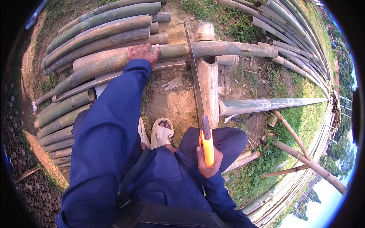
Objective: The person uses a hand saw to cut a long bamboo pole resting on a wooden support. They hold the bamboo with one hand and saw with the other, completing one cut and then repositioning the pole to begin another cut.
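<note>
While left hand (143,53) fingers press bamboo pole (167,53) | right hand (207,161) fingers grip saw (197,95) | outdoor dirt ground (173,104)

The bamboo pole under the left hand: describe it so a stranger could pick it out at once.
Start at the stack of bamboo poles at upper left. At its near edge, the left hand presses on one long bamboo pole. Unlike its neighbours, it reaches rightward across the short bamboo post, where the saw blade meets it.
</note>
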